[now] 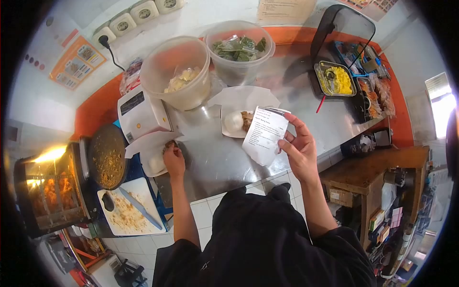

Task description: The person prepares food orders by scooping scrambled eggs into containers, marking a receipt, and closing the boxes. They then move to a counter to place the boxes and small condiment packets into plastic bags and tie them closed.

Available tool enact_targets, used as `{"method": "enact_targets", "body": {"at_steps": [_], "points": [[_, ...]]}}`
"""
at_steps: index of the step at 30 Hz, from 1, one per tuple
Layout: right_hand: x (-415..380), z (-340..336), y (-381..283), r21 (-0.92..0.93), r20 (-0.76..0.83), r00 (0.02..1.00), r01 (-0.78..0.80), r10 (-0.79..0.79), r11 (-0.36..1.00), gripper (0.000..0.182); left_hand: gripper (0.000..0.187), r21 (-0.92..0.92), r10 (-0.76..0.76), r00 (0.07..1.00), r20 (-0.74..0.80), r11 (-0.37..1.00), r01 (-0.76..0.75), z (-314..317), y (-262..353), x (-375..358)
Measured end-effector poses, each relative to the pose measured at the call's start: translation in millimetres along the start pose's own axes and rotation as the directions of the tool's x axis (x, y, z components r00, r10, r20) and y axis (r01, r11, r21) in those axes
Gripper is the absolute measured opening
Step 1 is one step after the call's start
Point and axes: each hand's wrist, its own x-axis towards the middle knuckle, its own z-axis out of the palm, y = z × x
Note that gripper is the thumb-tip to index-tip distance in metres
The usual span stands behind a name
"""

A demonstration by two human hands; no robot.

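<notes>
In my right hand [301, 148] is a printed paper order slip [264, 131], pinched between thumb and fingers and held up over the counter. Behind it, partly covered, an open paper food box [228, 128] holds a mound of white rice [234, 122] and some brown food [246, 119]. My left hand [174, 160] is closed, fingertips bent together at the right edge of a second open paper box [143, 144]. White rice [156, 164] shows in that box. Whatever the left fingers hold, if anything, is hidden.
Clear tubs of pale packets [184, 79] and leafy bags [241, 48] stand at the wall beside a white printer [143, 112]. Left are a brown-food pan [109, 155] and a board [131, 220] with a knife [141, 209]. Yellow food [338, 81] sits right.
</notes>
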Motion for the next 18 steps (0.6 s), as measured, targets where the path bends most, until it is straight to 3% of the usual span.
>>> {"method": "enact_targets", "body": {"at_steps": [2,6,11,14,16,18], "points": [[-1.3,1.2,3.0,0.029,-0.019,1.0,0.017,-0.017,0.999,0.06,0.036,0.027,0.142,0.99,-0.021,0.99,-0.142,4.6,-6.4,7.5],[-0.7,-19.0,-6.9,-0.012,-0.051,0.998,0.021,-0.022,1.0,0.06,0.032,-0.148,0.046,0.992,0.116,0.989,-0.029,33.9,48.0,10.0],[4.2,-37.2,-0.1,-0.124,-0.053,0.998,0.027,-0.033,0.992,0.053,0.027,-0.237,0.156,0.986,0.059,0.962,-0.138,72.0,79.4,19.9],[19.2,-79.4,48.5,-0.312,-0.093,0.982,0.126,-0.162,0.942,0.044,0.025,-0.211,0.236,0.97,0.053,0.952,-0.22,90.8,104.9,25.6],[25.3,-127.6,100.8,-0.599,-0.127,0.99,-0.032,-0.056,0.8,0.041,0.023,-0.165,0.261,0.962,0.077,0.955,-0.246,99.5,120.7,28.3],[19.3,-185.7,177.9,-0.765,-0.101,0.995,-0.071,-0.011,0.64,0.043,0.02,-0.098,0.26,0.96,0.105,0.963,-0.25,106.6,136.8,31.4]]}}
